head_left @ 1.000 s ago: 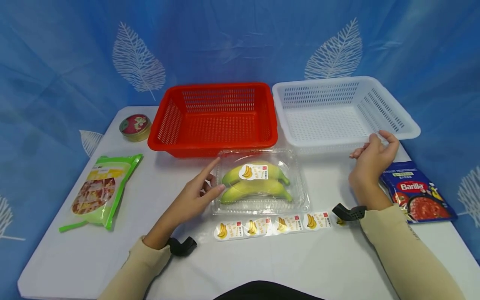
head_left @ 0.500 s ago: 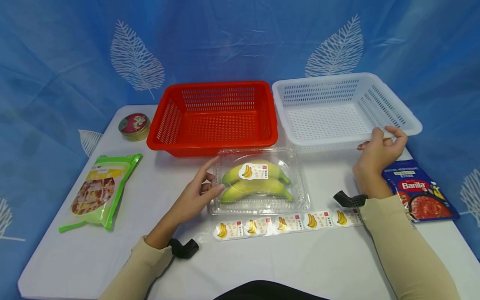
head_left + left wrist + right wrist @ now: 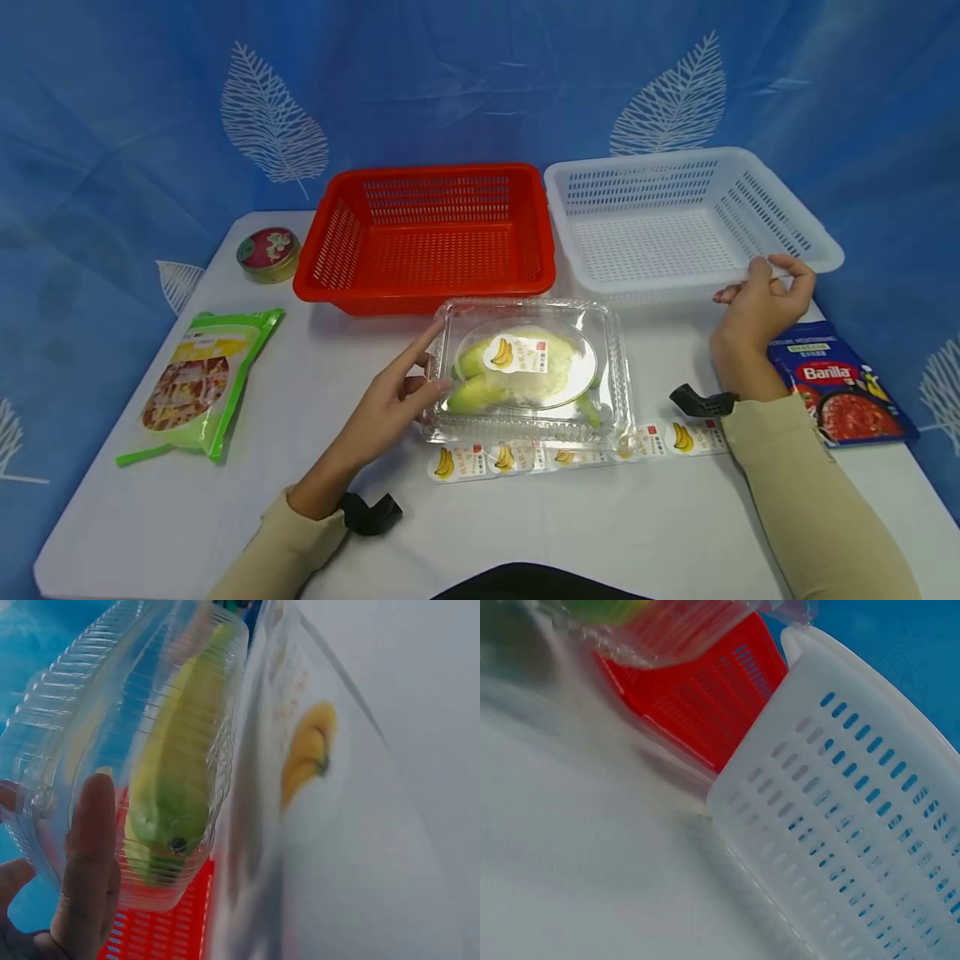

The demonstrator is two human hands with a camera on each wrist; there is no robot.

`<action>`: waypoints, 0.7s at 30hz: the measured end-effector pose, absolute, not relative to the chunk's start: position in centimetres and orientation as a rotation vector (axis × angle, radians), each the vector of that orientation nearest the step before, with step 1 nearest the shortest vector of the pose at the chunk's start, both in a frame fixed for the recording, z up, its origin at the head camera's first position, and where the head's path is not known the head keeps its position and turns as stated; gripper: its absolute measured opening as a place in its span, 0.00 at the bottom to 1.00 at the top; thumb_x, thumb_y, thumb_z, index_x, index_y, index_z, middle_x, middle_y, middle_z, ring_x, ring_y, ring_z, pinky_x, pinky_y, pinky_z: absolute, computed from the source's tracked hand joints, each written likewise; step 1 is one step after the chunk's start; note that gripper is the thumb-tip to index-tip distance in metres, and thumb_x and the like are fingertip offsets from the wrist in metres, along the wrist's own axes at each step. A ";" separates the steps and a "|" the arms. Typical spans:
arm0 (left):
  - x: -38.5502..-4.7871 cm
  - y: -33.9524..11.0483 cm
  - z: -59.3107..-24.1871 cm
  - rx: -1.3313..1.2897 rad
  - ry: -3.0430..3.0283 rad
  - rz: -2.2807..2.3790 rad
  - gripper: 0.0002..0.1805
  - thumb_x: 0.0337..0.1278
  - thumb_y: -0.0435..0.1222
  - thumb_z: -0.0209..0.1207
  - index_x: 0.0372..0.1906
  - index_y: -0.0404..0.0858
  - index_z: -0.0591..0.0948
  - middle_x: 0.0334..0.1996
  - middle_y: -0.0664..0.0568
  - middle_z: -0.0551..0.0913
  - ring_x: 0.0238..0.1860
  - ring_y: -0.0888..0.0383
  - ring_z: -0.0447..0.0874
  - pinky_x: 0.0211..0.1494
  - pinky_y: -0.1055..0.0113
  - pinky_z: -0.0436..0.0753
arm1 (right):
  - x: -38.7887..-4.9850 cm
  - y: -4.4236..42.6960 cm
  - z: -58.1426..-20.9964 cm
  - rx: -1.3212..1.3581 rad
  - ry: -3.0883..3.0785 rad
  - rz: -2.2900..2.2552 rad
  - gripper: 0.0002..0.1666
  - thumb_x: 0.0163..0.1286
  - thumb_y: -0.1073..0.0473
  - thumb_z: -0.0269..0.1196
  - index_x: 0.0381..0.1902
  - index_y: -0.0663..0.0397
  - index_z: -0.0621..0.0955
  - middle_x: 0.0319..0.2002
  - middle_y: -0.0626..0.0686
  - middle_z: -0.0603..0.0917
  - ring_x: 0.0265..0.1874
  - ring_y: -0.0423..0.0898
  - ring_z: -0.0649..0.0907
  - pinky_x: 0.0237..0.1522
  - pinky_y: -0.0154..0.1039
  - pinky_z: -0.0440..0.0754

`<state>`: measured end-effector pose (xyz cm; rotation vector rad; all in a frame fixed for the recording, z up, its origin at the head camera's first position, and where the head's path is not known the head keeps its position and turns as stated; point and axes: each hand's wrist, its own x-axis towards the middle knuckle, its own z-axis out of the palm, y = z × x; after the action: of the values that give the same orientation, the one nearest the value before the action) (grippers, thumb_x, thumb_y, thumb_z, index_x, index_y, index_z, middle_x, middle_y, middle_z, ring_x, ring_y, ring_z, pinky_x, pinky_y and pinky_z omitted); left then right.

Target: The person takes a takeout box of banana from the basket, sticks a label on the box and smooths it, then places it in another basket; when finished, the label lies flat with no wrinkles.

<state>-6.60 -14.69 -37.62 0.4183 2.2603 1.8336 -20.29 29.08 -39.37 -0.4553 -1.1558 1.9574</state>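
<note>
A clear plastic clamshell box with bananas inside is raised and slightly tilted above the table. My left hand grips its left edge between thumb and fingers, and the left wrist view shows a finger against the box's side. A banana sticker is on the lid. Below the box lies a strip of banana stickers, partly covered by it. My right hand holds the near rim of the white basket near its right corner; some fingers are hidden. The right wrist view does not show the hand.
A red basket stands left of the white one, behind the box. A round tin and a green food bag lie at the left. A blue Barilla pouch lies beside my right forearm, near the table's right edge.
My left hand has raised the clamshell box off the table; it now covers part of the sticker strip. My right hand moved slightly right along the white basket's rim.
</note>
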 end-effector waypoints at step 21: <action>-5.8 -13.3 -32.7 0.618 2.175 1.981 0.38 0.68 0.29 0.60 0.79 0.51 0.64 0.51 0.38 0.73 0.32 0.46 0.87 0.27 0.57 0.86 | -20.2 29.0 -41.5 -0.298 -1.260 1.814 0.14 0.74 0.60 0.63 0.55 0.55 0.79 0.17 0.52 0.65 0.07 0.44 0.68 0.13 0.30 0.70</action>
<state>-5.82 -13.32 -32.71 0.6181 2.1747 1.9812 -20.18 29.04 -41.53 -0.2976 -1.2602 1.8144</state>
